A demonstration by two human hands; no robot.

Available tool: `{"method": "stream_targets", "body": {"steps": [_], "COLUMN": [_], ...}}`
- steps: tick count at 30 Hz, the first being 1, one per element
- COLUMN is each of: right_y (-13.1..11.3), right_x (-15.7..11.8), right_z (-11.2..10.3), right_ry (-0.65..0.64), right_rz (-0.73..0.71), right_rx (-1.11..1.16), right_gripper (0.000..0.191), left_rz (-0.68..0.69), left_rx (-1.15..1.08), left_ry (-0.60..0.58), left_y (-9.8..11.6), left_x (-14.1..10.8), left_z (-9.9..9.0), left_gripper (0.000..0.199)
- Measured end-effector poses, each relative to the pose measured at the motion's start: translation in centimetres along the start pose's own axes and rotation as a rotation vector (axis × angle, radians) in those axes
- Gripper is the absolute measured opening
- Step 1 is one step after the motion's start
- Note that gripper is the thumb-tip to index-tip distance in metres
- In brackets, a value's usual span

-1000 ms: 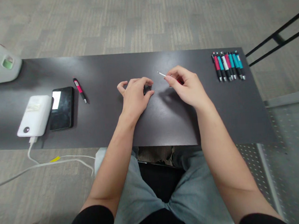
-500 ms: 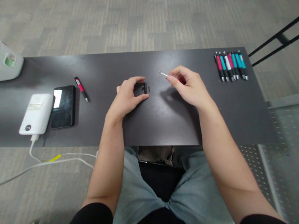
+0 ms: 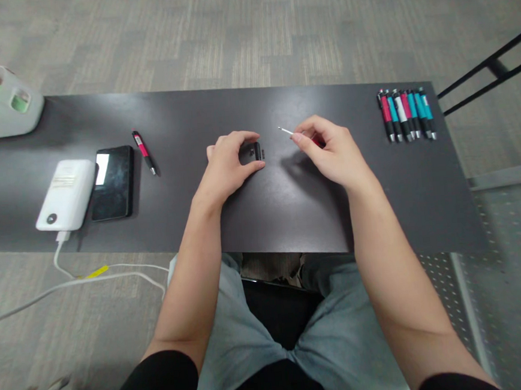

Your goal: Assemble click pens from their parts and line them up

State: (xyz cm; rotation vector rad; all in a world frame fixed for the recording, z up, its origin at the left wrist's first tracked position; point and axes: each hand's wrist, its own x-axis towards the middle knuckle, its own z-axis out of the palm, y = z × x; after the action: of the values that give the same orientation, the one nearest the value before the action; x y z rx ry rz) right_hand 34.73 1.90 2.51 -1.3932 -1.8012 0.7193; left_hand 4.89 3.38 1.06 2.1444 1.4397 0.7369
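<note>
My left hand rests on the dark table, thumb and fingers curved around a short black tube-like piece, which looks like a pen's grip section. Its ends lie between my fingertip and thumb tip. Just right of it lies a tiny dark part, perhaps a spring. Above the table, my right hand pinches a red pen, mostly hidden by the fingers. From it a thin white refill with a metal tip sticks out to the left.
Several red, teal and white pens lie in a row at the table's right end. Leftward are a lone red pen, a black phone, a white power bank with a cable, and a white basket.
My left hand has shifted slightly right, with the black piece between its fingers. My right hand has kept its hold on the pen. The whole view has moved a little.
</note>
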Motion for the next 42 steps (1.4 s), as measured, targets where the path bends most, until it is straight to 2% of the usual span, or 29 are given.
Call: {"method": "stream_targets", "body": {"steps": [4, 10, 12, 21, 23, 26, 29, 31, 35, 39, 42], "right_y": [-0.1, -1.0, -1.1, -2.6, -2.5, -1.4, -0.1, 0.4, 0.2, -0.4, -0.4], "right_x": [0.0, 0.0, 0.0, -0.5, -0.4, -0.2, 0.1, 0.2, 0.0, -0.1, -0.2], "right_z": [0.2, 0.7, 0.8, 0.3, 0.3, 0.2, 0.0, -0.1, 0.1, 0.3, 0.3], "right_ry": [-0.031, -0.09, -0.095, -0.104, -0.099, -0.053, 0.016, 0.041, 0.007, -0.081, -0.096], "right_rz": [-0.057, -0.124, -0.136, 0.02, 0.025, 0.048, 0.084, 0.103, 0.112, 0.095, 0.08], "right_rx": [0.04, 0.108, 0.12, 0.006, 0.001, -0.01, -0.028, -0.04, -0.035, -0.049, -0.087], "right_gripper": [0.06, 0.069, 0.072, 0.074, 0.072, 0.067, 0.058, 0.051, 0.041, 0.031, 0.026], "left_rz": [0.016, 0.094, 0.091, 0.102, 0.096, 0.067, 0.044, 0.068, 0.168, 0.213, 0.225], "left_rx": [-0.04, -0.097, -0.102, -0.149, -0.156, -0.174, -0.155, -0.098, 0.019, 0.04, 0.029], "left_ry": [0.031, 0.078, 0.09, 0.1, 0.152, 0.31, 0.413, 0.391, 0.196, -0.018, -0.095], "left_y": [1.1, 2.9, 3.0, 3.6, 3.6, 3.1, 2.9, 3.1, 4.3, 5.0, 4.8], "left_x": [0.1, 0.6, 0.6, 0.3, 0.4, 0.6, 0.5, 0.3, -0.2, -0.2, -0.3], "left_z": [-0.2, 0.0, 0.0, -0.3, -0.2, 0.0, 0.0, -0.1, -0.2, -0.1, -0.1], "left_gripper": [0.052, 0.019, 0.016, 0.018, 0.025, 0.032, 0.027, 0.018, 0.006, 0.008, 0.01]}}
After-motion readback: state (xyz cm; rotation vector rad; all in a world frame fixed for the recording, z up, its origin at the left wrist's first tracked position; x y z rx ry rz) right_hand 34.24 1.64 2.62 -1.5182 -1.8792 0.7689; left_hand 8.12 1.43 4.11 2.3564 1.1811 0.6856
